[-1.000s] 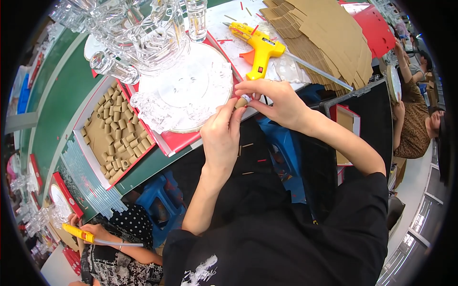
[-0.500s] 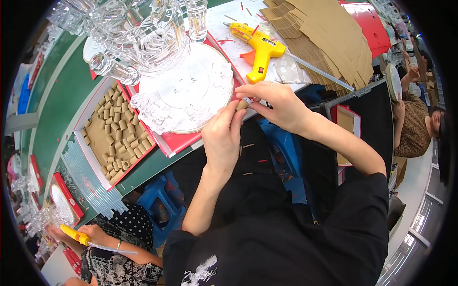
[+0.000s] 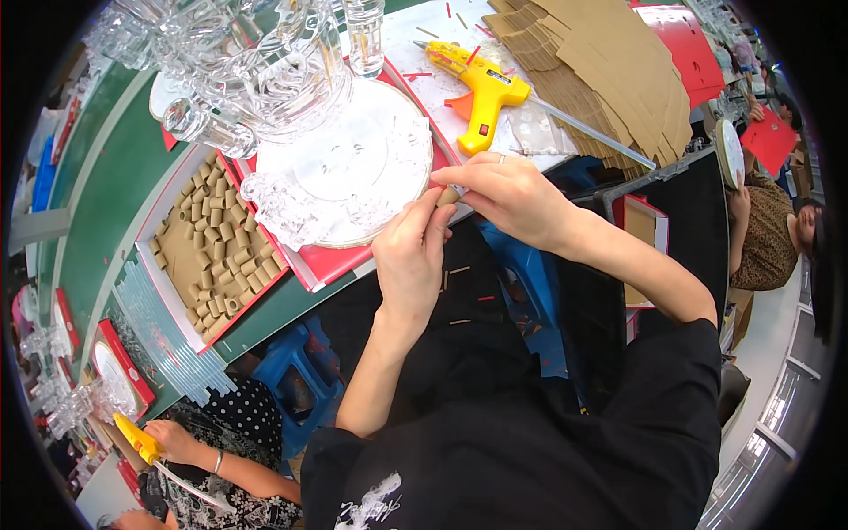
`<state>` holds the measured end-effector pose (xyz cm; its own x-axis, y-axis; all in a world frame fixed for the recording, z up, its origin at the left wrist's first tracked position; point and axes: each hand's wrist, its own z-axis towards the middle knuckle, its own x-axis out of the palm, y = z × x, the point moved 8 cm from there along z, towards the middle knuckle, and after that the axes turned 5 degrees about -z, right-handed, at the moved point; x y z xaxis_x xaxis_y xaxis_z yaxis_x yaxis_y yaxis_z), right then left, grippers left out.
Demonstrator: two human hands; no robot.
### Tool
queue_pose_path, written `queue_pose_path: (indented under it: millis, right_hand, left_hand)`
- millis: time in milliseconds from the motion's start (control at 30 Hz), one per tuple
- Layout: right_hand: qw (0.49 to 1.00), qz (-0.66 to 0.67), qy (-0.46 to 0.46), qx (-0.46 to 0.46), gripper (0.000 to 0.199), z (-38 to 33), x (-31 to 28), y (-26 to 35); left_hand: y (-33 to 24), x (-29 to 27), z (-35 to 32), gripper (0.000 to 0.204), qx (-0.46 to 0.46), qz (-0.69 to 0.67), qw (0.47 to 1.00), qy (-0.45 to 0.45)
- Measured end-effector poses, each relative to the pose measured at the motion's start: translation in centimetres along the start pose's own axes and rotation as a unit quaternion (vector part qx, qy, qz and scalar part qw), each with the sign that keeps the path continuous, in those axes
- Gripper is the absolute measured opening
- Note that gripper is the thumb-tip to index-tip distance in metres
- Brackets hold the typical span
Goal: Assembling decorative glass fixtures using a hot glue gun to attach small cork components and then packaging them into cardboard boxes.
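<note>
A short brown cardboard tube [image 3: 449,195] is pinched between the fingertips of both hands, just off the near right edge of a red box. My left hand [image 3: 411,252] grips its near side with thumb and forefinger. At its other end, my right hand [image 3: 521,201] has its fingertips closed on the tube; part of it is hidden by them. Beside the hands, a round white disc [image 3: 362,168] lies on the red box [image 3: 331,265], with clear plastic film on its left part. A yellow glue gun [image 3: 486,97] rests beyond my right hand.
A tray [image 3: 190,274] of many cardboard tubes sits left of the box, beside clear glue sticks [image 3: 168,327]. Glass mugs [image 3: 212,128] crowd the far left; flattened cardboard [image 3: 609,71] lies far right. Blue stools [image 3: 300,380] stand below. A co-worker at lower left holds another glue gun [image 3: 137,439].
My right fingers have shifted slightly around the tube's end; my left hand barely moves. The lower-left co-worker's glue gun has tilted, and a person at far right now has a red sheet raised.
</note>
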<state>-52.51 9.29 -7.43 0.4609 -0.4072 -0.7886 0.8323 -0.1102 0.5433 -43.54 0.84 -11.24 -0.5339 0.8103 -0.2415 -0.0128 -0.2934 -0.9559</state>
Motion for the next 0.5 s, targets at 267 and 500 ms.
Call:
queue_pose_path:
  millis: [267, 500]
  right_hand:
    - [0.999, 0.016, -0.021, 0.026, 0.036, -0.1, -0.9, 0.0]
    - [0.955, 0.132, -0.06, 0.258, 0.031, -6.2, -4.5, 0.1]
  left_hand:
    - [1.3, 0.0, -0.1, 0.019, -0.044, -0.06, 0.997, -0.021]
    - [0.1, 1.3, 0.5, 0.02, -0.042, -0.05, 0.997, -0.026]
